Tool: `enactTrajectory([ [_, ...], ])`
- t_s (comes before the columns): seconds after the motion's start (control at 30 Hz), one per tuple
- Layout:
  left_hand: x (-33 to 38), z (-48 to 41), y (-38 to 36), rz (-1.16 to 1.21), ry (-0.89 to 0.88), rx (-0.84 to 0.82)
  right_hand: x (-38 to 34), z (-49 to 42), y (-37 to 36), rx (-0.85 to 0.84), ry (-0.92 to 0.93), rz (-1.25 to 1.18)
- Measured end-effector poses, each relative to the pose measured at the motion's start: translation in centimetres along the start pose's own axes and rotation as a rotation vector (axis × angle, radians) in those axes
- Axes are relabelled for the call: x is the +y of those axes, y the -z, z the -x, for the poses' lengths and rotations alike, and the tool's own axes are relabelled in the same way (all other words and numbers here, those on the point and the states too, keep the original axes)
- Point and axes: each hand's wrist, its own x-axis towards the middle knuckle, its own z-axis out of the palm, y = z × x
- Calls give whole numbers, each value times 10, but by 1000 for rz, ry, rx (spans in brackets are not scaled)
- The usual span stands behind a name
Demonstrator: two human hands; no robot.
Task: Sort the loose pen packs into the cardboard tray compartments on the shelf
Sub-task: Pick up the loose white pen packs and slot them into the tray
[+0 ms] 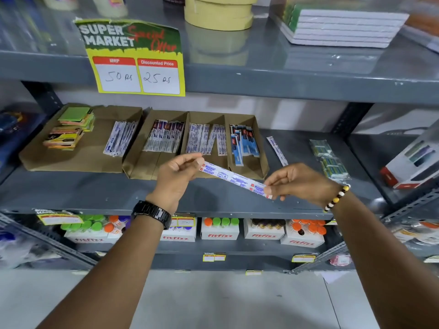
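A long white pen pack (234, 178) with blue print is held level in front of the middle shelf. My left hand (177, 175) pinches its left end and my right hand (298, 182) pinches its right end. Behind it a cardboard tray (166, 172) has three compartments holding pen packs: purple-printed ones (165, 136), white and blue ones (206, 138), and blue and red ones (243, 142). A wider cardboard tray (78, 162) at the left holds more white packs (120, 138). One loose pen pack (276, 150) lies on the bare shelf to the right of the trays.
Sticky-note pads (70, 129) sit in the left tray. Green packets (330, 157) and a white box (413, 165) lie at the shelf's right. A yellow price sign (137, 60) hangs from the shelf above, which carries tape rolls (219, 13) and notebooks (342, 24). Fitfizz boxes (219, 230) fill the shelf below.
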Motion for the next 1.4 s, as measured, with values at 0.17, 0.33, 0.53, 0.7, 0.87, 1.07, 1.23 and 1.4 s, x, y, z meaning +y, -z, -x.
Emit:
enactTrajectory([
  [0.17,-46,-1,15,-304,-59,-110,4,-24,-28,241,-47,-230],
  [0.33,-102,-6,27,-1200,-519,-207,-12,-85,-70,408,-89,-430],
  [0.53,-125,-3,30,-1478,-518,-323,-36,-148,-104,423,-221,-726],
  [0.7,-122,-5,28,-1515,-482,-355,-47,-188,-111,441,-257,-672],
  [0.87,-121,-6,28,-1516,-467,-375,-46,-202,-113,349,-270,-398],
  [1.07,-123,-6,28,-1539,-448,-369,-41,-184,-104,346,-237,-327],
  [1.23,-122,-6,24,-1508,-412,-341,-16,-141,-56,580,-128,-490],
  [1.4,-118,-12,12,-1465,-422,-292,26,-105,18,850,-159,-319],
])
